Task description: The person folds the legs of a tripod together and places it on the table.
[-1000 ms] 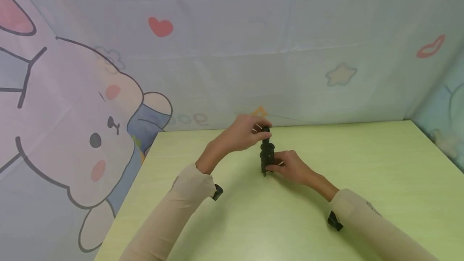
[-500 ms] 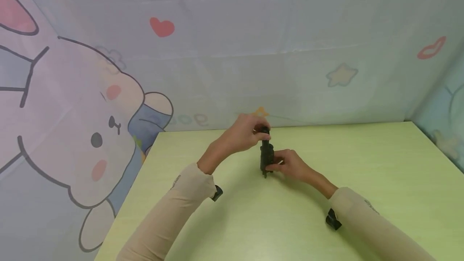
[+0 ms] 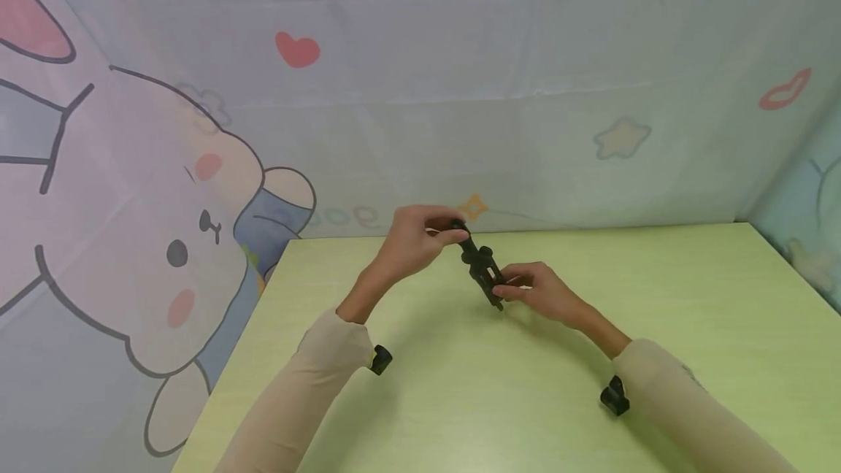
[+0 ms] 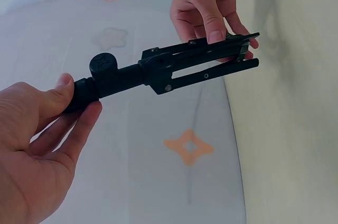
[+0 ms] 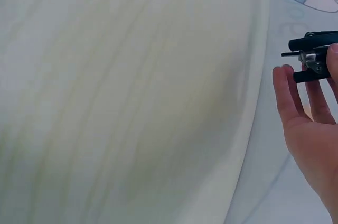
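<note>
A small black mini tripod (image 3: 482, 263) is held slantwise between both hands above the table. Its top end sits between the thumb and fingers of my left hand (image 3: 417, 239). My right hand (image 3: 545, 294) pinches the leg end, lower and to the right. In the left wrist view the tripod (image 4: 158, 71) shows a round knob (image 4: 103, 63) on its column and legs lying almost parallel, with narrow gaps between them. The right wrist view has only the leg ends (image 5: 311, 57), cut off by the frame edge, with a thin metal pin sticking out.
The light yellow-green table (image 3: 499, 400) spreads below the hands. Behind it hangs a pale cloth backdrop (image 3: 420, 130) with printed hearts, stars and a rabbit, meeting the table's back edge. Black cameras sit at the left wrist (image 3: 380, 360) and right wrist (image 3: 615, 396).
The tripod has gone from nearly upright to tilted, its top leaning left. My left hand has moved left with the top; my right hand has shifted slightly right and up with the legs.
</note>
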The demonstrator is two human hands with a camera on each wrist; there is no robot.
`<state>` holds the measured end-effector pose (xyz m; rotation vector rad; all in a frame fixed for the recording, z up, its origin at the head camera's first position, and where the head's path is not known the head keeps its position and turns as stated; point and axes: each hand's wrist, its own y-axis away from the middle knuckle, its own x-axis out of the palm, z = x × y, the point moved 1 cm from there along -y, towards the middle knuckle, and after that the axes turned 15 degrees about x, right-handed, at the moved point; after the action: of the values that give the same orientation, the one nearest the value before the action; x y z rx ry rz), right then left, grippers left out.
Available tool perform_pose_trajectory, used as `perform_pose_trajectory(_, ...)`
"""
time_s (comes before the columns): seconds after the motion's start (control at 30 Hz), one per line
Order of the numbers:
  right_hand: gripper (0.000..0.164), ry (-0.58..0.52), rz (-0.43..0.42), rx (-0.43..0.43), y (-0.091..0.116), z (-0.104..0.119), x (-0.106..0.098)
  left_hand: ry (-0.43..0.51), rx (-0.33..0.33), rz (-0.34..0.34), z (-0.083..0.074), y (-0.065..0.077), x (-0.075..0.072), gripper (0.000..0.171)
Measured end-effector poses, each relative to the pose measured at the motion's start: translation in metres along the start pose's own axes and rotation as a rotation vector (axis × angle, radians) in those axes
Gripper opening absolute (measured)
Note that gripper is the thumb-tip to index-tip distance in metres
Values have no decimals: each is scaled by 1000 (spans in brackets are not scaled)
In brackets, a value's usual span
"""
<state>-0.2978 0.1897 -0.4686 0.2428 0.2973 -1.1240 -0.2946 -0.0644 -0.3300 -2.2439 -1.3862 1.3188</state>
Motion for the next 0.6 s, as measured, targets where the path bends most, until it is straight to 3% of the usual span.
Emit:
perform_pose_trajectory(0.17,22,-200,48,60,5,1,-3,92,-2,-113,3,5,-4,16)
perform_pose_trajectory(0.43,29,-301,-12,81,13,7,-9,113,-11,-220,7,15,-9,20)
perform_pose_trajectory(0.6,29,-451,3,83,16,12,-11,150,-35,-290,11,20,-8,21)
